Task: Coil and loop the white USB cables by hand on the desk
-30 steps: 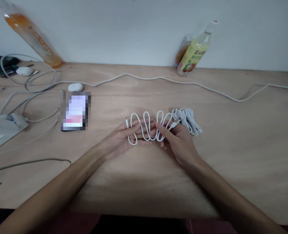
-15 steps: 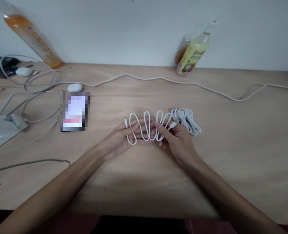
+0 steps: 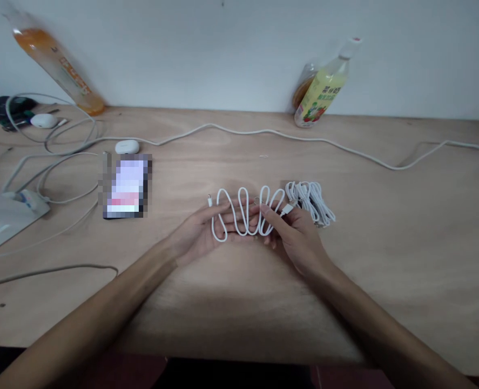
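A white cable [image 3: 243, 213] lies in several upright loops across the fingers of both hands, near the middle of the table. My left hand [image 3: 201, 229] is under the loops from the left, its thumb over the cable near the small plug [image 3: 210, 200]. From the right, my right hand [image 3: 296, 232] pinches the right-hand loops between thumb and fingers, with the USB plug [image 3: 288, 209] beside its thumb. Just behind my right hand, several bundled white cables [image 3: 314, 202] rest on the table.
A phone [image 3: 128, 186] and a white case [image 3: 127, 147] lie at the left, near tangled cords and a white power strip [image 3: 8, 219]. A long white cord [image 3: 263, 131] crosses the back. An orange bottle [image 3: 61, 70] and a yellow bottle [image 3: 322, 89] stand by the wall.
The left thumb has straightened and shifted slightly up along the cable. The loops and my right hand are nearly unchanged; the whole view has shifted slightly.
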Motion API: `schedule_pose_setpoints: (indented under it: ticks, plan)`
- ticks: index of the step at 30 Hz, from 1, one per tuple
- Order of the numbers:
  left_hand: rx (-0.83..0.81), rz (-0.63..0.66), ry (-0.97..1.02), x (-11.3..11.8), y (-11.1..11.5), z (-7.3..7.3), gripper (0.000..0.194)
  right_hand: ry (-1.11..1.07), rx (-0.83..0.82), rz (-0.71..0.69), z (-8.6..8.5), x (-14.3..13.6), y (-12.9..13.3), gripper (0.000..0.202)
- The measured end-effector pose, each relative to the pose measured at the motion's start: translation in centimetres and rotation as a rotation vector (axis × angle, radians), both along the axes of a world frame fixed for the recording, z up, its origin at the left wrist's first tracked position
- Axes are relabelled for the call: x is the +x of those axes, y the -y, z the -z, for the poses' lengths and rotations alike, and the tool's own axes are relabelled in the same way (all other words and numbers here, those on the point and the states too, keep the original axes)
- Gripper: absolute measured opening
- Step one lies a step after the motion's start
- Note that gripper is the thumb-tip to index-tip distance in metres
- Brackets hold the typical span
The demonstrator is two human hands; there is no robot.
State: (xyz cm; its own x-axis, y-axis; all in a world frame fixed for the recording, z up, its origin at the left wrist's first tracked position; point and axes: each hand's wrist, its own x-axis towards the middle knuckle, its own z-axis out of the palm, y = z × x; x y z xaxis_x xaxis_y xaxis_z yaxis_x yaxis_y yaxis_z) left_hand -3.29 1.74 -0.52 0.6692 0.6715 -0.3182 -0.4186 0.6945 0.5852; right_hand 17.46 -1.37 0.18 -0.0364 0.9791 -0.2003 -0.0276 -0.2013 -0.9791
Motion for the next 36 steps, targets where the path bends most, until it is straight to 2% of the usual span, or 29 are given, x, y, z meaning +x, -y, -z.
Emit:
schedule_pose_setpoints:
  ticks: [9, 15, 24, 36]
  plan:
    - [-0.019, 0.067, 0.073, -0.51, -0.37, -0.31, 0.056, -0.029, 0.002, 0.010, 0.46, -0.10, 0.04, 0.050]
    - [-0.070, 0.096, 0.178, -0.80, -0.66, -0.44, 0.077, -0.017, -0.013, 0.021, 0.94, 0.10, 0.03, 0.054]
    - [-0.078, 0.090, 0.210, -0.99, -0.61, -0.31, 0.100, -0.064, -0.012, 0.031, 0.76, 0.02, 0.05, 0.053]
    - [-0.086, 0.064, 0.200, -0.81, -0.47, -0.24, 0.107, -0.086, -0.007, 0.033, 0.72, -0.03, 0.07, 0.053]
